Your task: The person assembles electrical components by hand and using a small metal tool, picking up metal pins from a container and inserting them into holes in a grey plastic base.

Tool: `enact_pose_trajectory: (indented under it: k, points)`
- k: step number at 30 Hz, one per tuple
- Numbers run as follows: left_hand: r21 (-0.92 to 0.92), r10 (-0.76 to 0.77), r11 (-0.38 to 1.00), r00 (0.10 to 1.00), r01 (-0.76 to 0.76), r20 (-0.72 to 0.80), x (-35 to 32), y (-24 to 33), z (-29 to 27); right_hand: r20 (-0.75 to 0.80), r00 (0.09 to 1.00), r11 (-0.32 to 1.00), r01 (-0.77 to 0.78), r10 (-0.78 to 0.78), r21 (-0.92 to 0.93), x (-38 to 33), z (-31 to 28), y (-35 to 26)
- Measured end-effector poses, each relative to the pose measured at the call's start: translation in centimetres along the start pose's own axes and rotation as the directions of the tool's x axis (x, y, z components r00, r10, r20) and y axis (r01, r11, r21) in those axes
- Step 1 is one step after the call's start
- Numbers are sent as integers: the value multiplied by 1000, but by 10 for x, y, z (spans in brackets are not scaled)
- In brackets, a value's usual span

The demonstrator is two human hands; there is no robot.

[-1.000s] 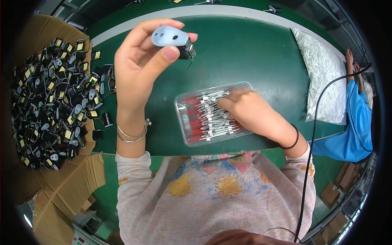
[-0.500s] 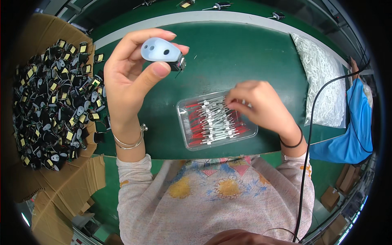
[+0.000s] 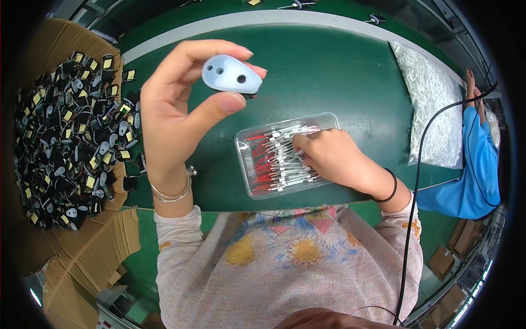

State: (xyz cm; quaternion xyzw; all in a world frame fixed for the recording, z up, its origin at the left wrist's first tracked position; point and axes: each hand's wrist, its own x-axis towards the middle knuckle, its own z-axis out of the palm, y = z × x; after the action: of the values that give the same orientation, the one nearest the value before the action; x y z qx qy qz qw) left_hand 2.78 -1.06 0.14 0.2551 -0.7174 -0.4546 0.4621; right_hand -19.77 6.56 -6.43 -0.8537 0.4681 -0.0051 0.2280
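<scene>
Raised over the bench, my left hand (image 3: 186, 104) pinches a small device (image 3: 232, 74) between thumb and fingers. Its pale blue, rounded top has several dark holes, and a black body shows below it. My right hand (image 3: 334, 156) is over the right part of a clear plastic tray (image 3: 245, 174), fingers curled down among thin white-and-red sticks (image 3: 282, 159). Whether a stick is between those fingertips is hidden. The sticks lie in a loose pile, with red ends mostly toward the left.
A cardboard box (image 3: 118, 219) at the left holds many small black devices (image 3: 71, 131), some spilling onto the green bench (image 3: 329, 66). At the right lie a bag of white pieces (image 3: 430, 109) and a black cable (image 3: 419, 159). Another person's blue sleeve (image 3: 466, 175) shows beyond.
My left hand has moved slightly right and tilted the device, so less of its underside shows. My right hand has moved lower and left, with its fingers down among the sticks.
</scene>
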Motion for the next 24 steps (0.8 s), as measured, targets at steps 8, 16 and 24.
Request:
enact_pose_trajectory:
  k: [8,16,24]
  points:
    - [-50,-13,999,1000,12,-5,-1,-1,-1,129,989,997,72,-71,-7,10,-3,6]
    - [-28,-6,1000,998,4,-64,-1,-1,-5,83,983,798,81,-161,597,9,-65,5]
    - [112,91,987,971,-118,220,4,-6,7,-607,771,161,585,194,795,16,-84,8]
